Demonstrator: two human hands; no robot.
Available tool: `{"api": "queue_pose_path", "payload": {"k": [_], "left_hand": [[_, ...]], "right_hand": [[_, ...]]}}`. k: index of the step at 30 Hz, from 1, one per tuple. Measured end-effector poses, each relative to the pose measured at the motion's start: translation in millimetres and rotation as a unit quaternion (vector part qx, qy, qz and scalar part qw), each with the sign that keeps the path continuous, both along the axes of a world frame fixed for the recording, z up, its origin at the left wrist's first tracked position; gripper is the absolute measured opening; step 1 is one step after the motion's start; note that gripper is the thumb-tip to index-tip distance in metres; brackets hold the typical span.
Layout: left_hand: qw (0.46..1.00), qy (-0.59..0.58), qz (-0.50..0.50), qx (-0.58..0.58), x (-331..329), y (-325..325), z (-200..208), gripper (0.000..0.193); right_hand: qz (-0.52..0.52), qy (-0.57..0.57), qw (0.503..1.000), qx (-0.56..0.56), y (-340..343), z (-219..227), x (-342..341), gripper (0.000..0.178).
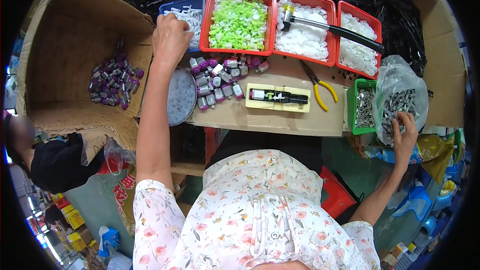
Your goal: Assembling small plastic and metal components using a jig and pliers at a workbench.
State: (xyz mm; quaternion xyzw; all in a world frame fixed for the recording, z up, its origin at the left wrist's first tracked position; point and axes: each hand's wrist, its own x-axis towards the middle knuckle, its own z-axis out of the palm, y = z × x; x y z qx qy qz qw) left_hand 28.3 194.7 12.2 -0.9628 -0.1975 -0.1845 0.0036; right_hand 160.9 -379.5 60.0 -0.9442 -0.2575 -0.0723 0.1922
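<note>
My left hand (171,39) is at the blue bin (196,45) of small white plastic pins (188,19). Its fingers curl down over the bin's left side, and the tips and anything in them are hidden. Far to the right, my right hand (406,137) reaches to a clear plastic bag (400,72) full of small grey metal parts (397,110). Its fingers are apart at the edge of the parts. Between my hands, a cream tray (276,108) holds a black assembly (287,97) with a small silver motor (258,94) and green-white pieces.
Red bins hold green-white parts (237,25) and white discs (302,40). Across them lies a hammer (345,33). Yellow-handled pliers (320,87), loose purple-ended motors (220,77), a round dish (180,95) and a green bin (365,105) share the cardboard worktop. More motors lie in a carton (55,65).
</note>
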Motion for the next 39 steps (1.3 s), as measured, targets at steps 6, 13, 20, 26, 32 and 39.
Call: {"api": "queue_pose_path", "payload": {"k": [6,13,20,26,32,39], "left_hand": [[0.999,-0.008,-0.018,-0.025,3,8,-5,0.011],[0.961,-0.207,-0.024,-0.184,-6,13,4,0.010],[0.719,-0.370,-0.018,-0.588,-11,0,27,0.019],[0.769,-0.331,-0.036,-0.545,-37,5,18,0.017],[0.744,-0.310,0.015,-0.592,-65,-10,31,0.022],[0.827,-0.233,0.005,-0.511,-96,-19,29,0.032]], "right_hand": [[-0.011,-0.017,0.999,0.042,4,0,-4,0.018],[-0.014,-0.040,0.997,0.068,10,1,-4,0.018],[0.006,-0.050,0.996,0.071,31,2,-5,0.017],[0.037,-0.036,0.995,0.081,47,6,-9,0.016],[0.061,-0.020,0.994,0.085,55,1,-10,0.015],[0.081,-0.022,0.993,0.086,65,-7,-8,0.017]]}}
